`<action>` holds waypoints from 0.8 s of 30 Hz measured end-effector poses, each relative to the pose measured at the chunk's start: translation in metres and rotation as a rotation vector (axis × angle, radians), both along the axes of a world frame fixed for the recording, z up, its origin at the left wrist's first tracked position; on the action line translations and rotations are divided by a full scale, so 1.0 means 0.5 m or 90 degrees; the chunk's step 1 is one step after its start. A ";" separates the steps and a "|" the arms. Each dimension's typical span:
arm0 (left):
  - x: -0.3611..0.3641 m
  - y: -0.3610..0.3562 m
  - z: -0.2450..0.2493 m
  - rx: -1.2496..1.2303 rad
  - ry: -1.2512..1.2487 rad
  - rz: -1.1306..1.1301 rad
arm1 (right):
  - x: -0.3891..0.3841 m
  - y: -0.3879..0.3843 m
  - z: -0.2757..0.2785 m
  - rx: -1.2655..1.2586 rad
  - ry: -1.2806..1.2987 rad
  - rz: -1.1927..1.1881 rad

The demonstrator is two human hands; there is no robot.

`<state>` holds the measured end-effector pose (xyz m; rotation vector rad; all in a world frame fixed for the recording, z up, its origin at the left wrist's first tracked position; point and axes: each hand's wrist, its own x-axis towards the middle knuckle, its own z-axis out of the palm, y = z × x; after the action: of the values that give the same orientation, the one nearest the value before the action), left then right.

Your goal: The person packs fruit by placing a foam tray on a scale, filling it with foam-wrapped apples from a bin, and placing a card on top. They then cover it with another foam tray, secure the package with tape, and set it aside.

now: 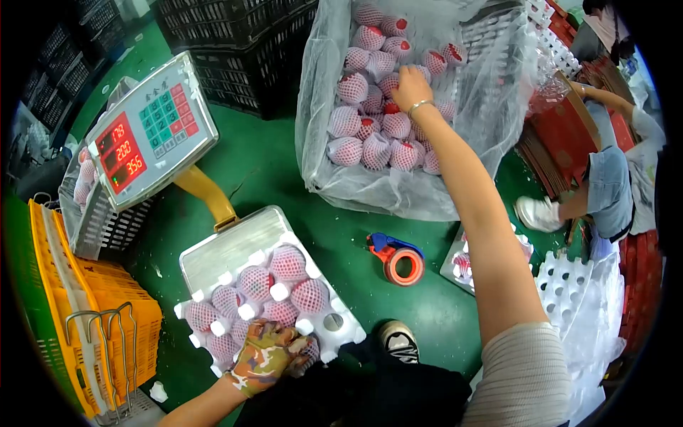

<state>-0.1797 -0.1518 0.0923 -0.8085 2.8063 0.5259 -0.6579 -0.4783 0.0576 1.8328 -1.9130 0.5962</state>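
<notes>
My left hand (263,356), in a camouflage glove, curls its fingers around a net-wrapped fruit (307,354) at the near edge of a white foam tray (348,329). The tray rests on the metal platform of a scale (228,252) and carries several fruits in pink-and-white foam nets (288,263); one cup at its right corner is bare. My right hand (413,89), ungloved with a bracelet at the wrist, reaches into a plastic-lined crate (398,192). Its fingers close on a net-wrapped fruit (388,85) among many red ones, partly hidden by the hand.
The scale's lit display (122,153) stands at left. A red-and-blue tape dispenser (400,263) lies on the green floor. Yellow crates (135,320) are at lower left, black crates (235,64) behind. Foam trays (562,285) and a crouching person (608,178) are at right.
</notes>
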 end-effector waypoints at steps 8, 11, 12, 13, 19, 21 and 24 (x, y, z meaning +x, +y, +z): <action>0.017 0.029 -0.069 -0.003 0.095 0.143 | 0.046 -0.028 0.012 0.220 -0.142 -0.150; 0.027 0.041 -0.077 0.024 0.174 0.179 | 0.030 0.078 0.015 0.031 -0.181 0.044; 0.028 0.042 -0.065 0.027 0.181 0.180 | 0.043 0.126 0.021 0.085 -0.420 0.150; 0.026 0.039 -0.046 0.029 0.245 0.251 | 0.075 0.190 0.050 0.141 -0.658 0.254; -0.037 -0.033 0.032 0.279 0.673 0.364 | 0.358 0.536 0.163 0.236 -0.996 0.491; -0.062 -0.041 0.091 0.664 0.782 0.431 | 0.428 0.600 0.161 0.217 -0.850 0.522; -0.060 -0.014 0.088 0.736 0.818 0.453 | 0.507 0.680 0.193 0.198 -0.586 0.481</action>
<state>-0.2099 -0.1589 0.1361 -1.3191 1.8664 3.2087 -0.4043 -0.1381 0.1541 2.8261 -1.7700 1.7036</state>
